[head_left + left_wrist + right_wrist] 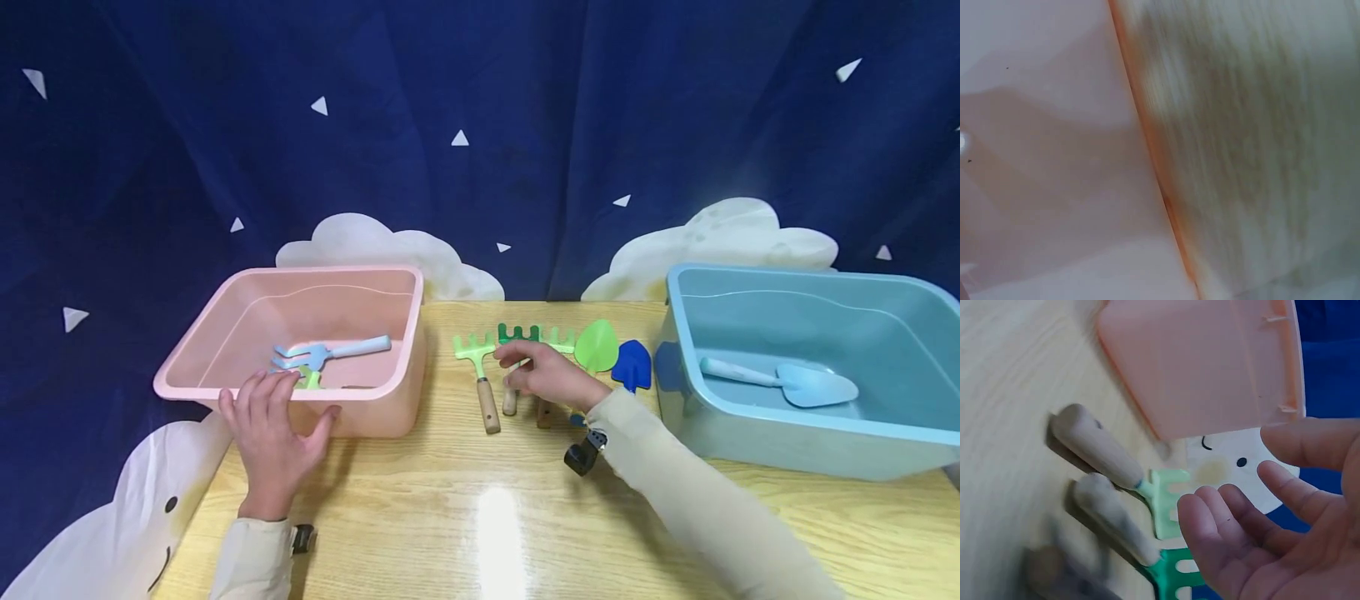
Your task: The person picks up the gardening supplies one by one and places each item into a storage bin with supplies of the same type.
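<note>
Standing by the wooden table, what I see is the right hand hovering w/ fingers spread and holding nothing, just over the row of small garden tools laid out right of the pink plastic tub; the wrist view shows the palm open above the handles. Nearest it are the light green toy rake with a wooden handle, closest to the pink tub, and the dark green toy rake just beyond. Further from the tub lie a light green round-bladed trowel and a dark blue trowel, packed close, some touching. The left hand rests open, fingers over the tub's near rim, thumb on its front wall, nothing pinched. Inside the tub: a pale blue plastic fork tool and a bit of another green tool. Risk as I judge it: the handles lie so tight that closing on one could nudge or drag its neighbour, prob. the dark green rake, & roll it toward the table edge. Also the tub isn't gripped, only steadied, so a bump might slide it. Far from the pink tub, a blue plastic tub holds a pale blue trowel.
</note>
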A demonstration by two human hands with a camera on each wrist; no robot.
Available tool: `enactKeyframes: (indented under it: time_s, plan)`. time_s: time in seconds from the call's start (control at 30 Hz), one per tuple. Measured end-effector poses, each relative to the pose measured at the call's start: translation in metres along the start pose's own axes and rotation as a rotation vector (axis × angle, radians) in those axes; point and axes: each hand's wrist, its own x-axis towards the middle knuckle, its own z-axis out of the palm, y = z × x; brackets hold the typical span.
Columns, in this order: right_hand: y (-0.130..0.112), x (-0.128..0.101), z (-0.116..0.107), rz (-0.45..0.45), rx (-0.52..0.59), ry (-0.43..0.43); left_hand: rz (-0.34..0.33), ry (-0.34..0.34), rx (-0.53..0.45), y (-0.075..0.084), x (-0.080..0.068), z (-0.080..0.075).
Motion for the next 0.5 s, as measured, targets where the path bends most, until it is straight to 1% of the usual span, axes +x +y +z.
enactKeyframes:
  time_s: [0.17, 0.27, 0.4, 0.5]
  plan:
    - [0.007, -0.001, 0.014, 0.010, 0.030, 0.014, 0.000, 0.001, -0.012, 0.001, 0.002, 0.000]
    - [0.010, 0.000, 0.021, 0.036, 0.052, 0.023, -0.007, -0.002, -0.019, 0.001, 0.003, 0.000]
    - [0.011, 0.002, 0.027, 0.084, 0.087, 0.005, -0.010, -0.002, -0.021, 0.002, 0.002, 0.000]
    - [0.010, 0.003, 0.030, 0.112, 0.082, -0.012, -0.011, 0.002, -0.020, 0.003, 0.001, 0.000]
